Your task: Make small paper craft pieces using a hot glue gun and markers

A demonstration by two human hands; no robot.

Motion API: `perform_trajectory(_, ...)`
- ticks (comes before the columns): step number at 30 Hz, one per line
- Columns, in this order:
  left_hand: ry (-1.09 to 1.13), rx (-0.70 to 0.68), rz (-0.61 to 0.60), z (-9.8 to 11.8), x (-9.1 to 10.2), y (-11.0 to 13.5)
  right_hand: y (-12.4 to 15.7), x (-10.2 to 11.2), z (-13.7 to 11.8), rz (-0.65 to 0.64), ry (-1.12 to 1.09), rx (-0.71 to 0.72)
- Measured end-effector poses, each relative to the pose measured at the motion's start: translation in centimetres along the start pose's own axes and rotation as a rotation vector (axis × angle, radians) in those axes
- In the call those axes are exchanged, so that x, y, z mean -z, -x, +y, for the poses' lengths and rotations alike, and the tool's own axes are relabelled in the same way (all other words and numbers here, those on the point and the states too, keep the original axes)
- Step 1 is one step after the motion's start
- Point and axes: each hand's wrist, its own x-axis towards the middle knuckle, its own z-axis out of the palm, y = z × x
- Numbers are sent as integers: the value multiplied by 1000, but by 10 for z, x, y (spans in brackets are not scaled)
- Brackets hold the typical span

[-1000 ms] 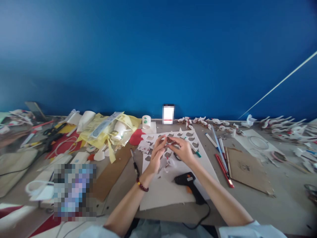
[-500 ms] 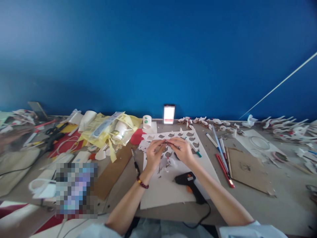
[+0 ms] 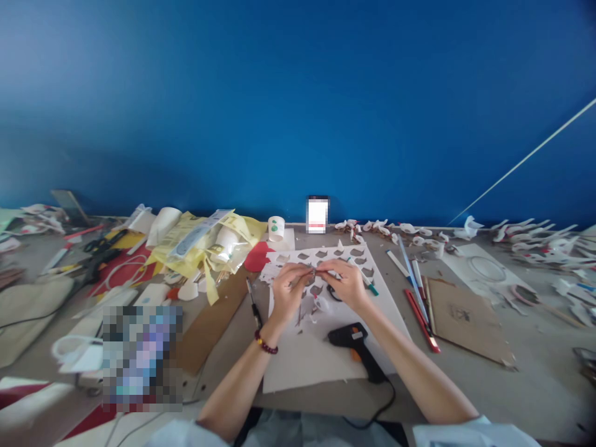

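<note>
My left hand (image 3: 289, 288) and my right hand (image 3: 343, 282) meet fingertip to fingertip above a white sheet (image 3: 298, 366) with bird-shaped cut-outs. Both pinch a small, thin dark piece (image 3: 313, 271), too small to name. Just below them on the sheet lies a small white bird figure (image 3: 320, 303) with a red mark. A black glue gun (image 3: 351, 337) with an orange trigger rests near my right forearm, its cord running toward me. Close to my right hand are a green-capped marker (image 3: 365, 277) and a dark round handle (image 3: 333, 292), partly hidden.
On the right lie markers (image 3: 419, 320) and a brown cardboard piece (image 3: 465, 316). White bird figures (image 3: 405, 228) line the wall. At left are yellow plastic packaging (image 3: 186, 248), a paper cup (image 3: 276, 228), a cardboard strip (image 3: 214, 323) and a black pen (image 3: 254, 305). A lit phone (image 3: 318, 214) leans on the wall.
My right hand's fingers have straightened slightly around the small piece, which now shows between both fingertips. The dark round handle beside that hand is more visible. Little else differs.
</note>
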Motion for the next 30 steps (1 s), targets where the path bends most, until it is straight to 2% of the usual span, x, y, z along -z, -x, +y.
perform_trajectory(17, 27, 6, -13, 1, 0, 2, 1, 3, 5, -63, -38, -25)
perform_trajectory(21, -7, 28, -30, 2, -1, 1, -1, 5, 2, -57, -26, 6)
perform_trajectory(25, -59, -12, -17, 2, -1, 1, -2, 8, 0, -53, -29, 10)
perform_trajectory(30, -44, -97, -28, 2, 1, 0, -4, 9, 0, -107, -75, -19)
